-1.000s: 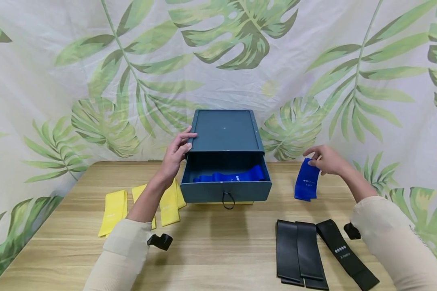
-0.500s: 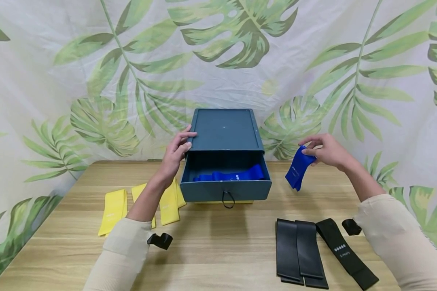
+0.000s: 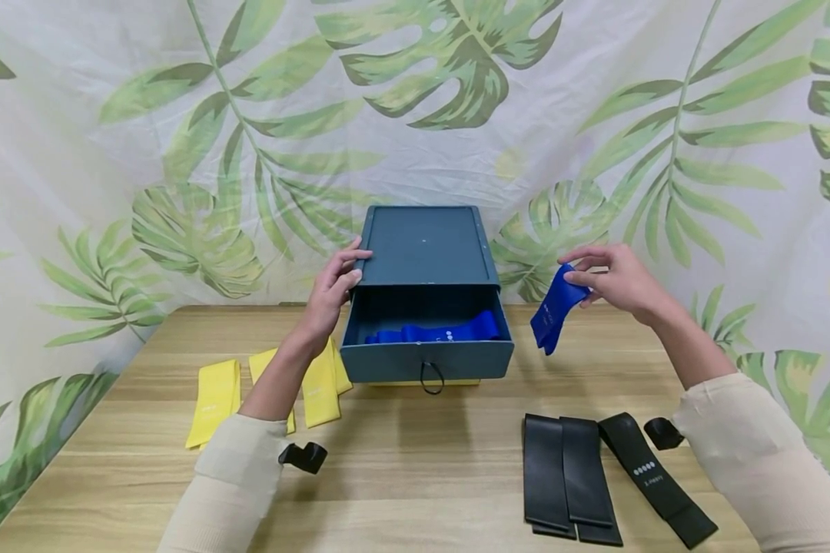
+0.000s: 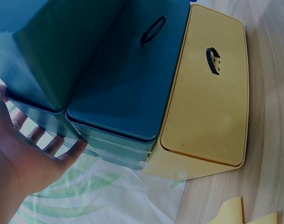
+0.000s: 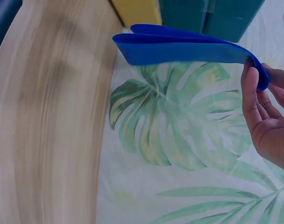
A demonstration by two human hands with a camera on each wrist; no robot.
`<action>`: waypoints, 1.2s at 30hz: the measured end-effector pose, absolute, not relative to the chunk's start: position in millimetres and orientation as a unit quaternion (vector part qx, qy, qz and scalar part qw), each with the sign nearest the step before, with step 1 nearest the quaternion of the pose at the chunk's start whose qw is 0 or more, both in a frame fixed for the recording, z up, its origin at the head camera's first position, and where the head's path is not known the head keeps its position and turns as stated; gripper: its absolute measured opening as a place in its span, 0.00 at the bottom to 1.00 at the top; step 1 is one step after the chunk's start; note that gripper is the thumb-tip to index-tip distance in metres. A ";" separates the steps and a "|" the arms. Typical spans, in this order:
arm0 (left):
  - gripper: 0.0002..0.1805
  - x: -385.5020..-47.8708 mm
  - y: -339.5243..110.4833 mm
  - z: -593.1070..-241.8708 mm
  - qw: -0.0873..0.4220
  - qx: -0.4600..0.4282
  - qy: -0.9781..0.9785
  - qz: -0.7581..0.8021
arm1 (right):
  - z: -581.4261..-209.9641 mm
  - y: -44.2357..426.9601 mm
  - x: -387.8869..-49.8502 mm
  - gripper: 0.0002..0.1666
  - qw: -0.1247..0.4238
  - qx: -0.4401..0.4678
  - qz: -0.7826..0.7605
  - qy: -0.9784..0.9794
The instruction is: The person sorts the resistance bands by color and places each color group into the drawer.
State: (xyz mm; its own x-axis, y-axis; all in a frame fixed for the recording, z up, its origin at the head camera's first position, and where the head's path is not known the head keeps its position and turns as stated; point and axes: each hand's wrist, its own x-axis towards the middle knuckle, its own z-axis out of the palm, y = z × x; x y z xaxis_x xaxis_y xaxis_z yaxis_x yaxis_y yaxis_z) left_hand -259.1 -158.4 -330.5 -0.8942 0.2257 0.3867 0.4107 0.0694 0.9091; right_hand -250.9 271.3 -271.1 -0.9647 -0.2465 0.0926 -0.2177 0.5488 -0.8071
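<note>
My right hand pinches the top of a folded blue resistance band and holds it above the table, to the right of a dark teal drawer cabinet. In the right wrist view the blue band hangs as a doubled loop from thumb and fingers. My left hand rests against the cabinet's upper left side. Its fingers lie extended along that wall in the left wrist view. The cabinet's top drawer is pulled out, with blue bands lying inside.
Yellow bands lie on the wooden table at left, partly behind my left arm. Black bands lie at the front right. Under the pulled-out drawer sit another teal drawer and a yellow drawer. A leaf-patterned cloth hangs behind.
My right hand has lifted the blue band off the table and carried it leftward, nearer the pulled-out drawer. The left hand keeps its place on the cabinet.
</note>
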 end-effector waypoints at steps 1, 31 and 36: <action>0.25 -259.3 -158.4 -330.7 0.072 -0.218 -0.728 -0.646 | -270.0 270.4 -250.1 0.22 0.015 -0.131 -0.464 0.876; 0.26 -259.5 -159.0 -331.6 0.063 -0.217 -0.730 -0.645 | -213.2 233.0 -210.0 0.13 -0.030 -0.222 -0.644 0.731; 0.26 -258.9 -158.6 -330.5 0.063 -0.216 -0.729 -0.647 | -203.7 227.2 -202.8 0.13 -0.035 -0.234 -0.668 0.705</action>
State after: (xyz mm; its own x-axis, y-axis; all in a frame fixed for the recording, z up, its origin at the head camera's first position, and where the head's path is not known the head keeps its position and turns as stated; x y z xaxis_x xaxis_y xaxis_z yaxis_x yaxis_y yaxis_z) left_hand -258.9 -158.6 -330.5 -0.8986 0.2328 0.3719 0.3968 0.0697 0.9152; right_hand -202.8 227.2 -203.7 -0.8880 -0.2837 0.3618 -0.3765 -0.0029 -0.9264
